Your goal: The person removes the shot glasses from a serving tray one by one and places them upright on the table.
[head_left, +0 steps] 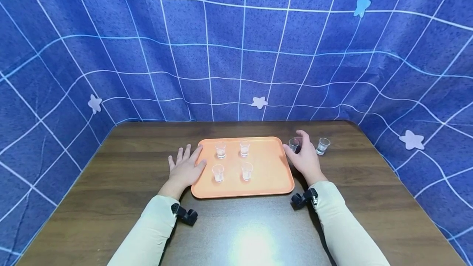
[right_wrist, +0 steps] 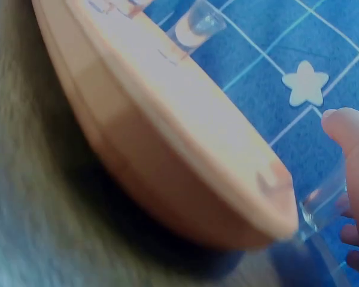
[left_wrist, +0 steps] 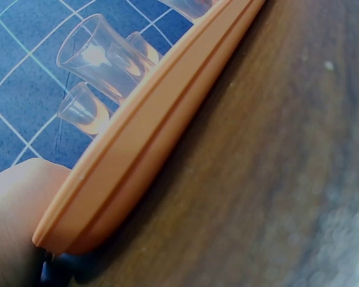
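Observation:
My left hand [head_left: 184, 171] rests at the left edge of the orange tray [head_left: 269, 175], its fingers spread and its thumb over the rim. Several small clear shot glasses, among them a front-left glass [head_left: 218, 173] and a back-right glass [head_left: 244, 148], stand upright on the tray. Beyond the tray's right edge, my right hand [head_left: 306, 159] reaches around another shot glass [head_left: 294, 144], thumb on the near left side and fingers curved on the far right. In the right wrist view a gap shows between the thumb [right_wrist: 344, 125] and this glass [right_wrist: 324, 200].
One more shot glass [head_left: 322, 146] stands on the table to the right of my right hand. The brown wooden table [head_left: 122, 184] carries everything. A blue curtain [head_left: 229, 65] with white grid lines and stars hangs behind and along both sides.

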Demonstrator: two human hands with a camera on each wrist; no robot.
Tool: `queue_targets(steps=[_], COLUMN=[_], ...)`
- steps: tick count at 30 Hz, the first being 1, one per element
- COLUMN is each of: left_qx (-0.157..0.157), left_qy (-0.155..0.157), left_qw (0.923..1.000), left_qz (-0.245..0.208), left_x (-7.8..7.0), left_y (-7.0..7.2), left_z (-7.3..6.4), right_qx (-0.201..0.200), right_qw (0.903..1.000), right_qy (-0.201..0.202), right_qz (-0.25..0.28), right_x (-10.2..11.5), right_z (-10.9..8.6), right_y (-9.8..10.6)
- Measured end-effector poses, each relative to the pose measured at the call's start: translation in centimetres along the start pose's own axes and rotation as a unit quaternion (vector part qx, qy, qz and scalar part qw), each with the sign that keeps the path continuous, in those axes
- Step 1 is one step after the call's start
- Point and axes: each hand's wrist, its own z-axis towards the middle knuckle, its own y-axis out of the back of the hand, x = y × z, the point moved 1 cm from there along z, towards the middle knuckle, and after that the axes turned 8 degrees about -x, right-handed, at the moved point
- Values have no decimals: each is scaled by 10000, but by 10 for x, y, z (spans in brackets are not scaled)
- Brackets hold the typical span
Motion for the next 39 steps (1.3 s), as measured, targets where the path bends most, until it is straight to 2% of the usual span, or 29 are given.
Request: queue_targets(steps=[6,13,19,24,28,32,37,39], left_qx=[-6,-4,2,9,27,31,54,44], left_qy=[-12,-8,0,14,19,32,57,52], left_qw=[10000,10000,10000,10000,10000,10000,10000,10000], left_qz=[-24,-29,-28,-74,-62,-44,-20,-20], left_x=[1,1,2,1,1,0,-1,-1], left_y=[-1,0,-3,-2,-1,0,1,1], left_z=[0,1,2,1,1,1,0,0], right_qx=[-218,-353,-343,-198,74,428,881,1042], right_qw=[9995,9965,9920,9894,9905,9923,9864,9851], right_qy=[237,761,1213,1425,1338,965,523,367], right_qz=[-12,-22,56,211,299,651,1284,1321], right_x=[14,35,52,65,71,75,78,78], right_z=[3,1,-2,-5,-7,-9,-11,-12], right_y=[-8,-24,-36,-45,-54,-62,-69,-71])
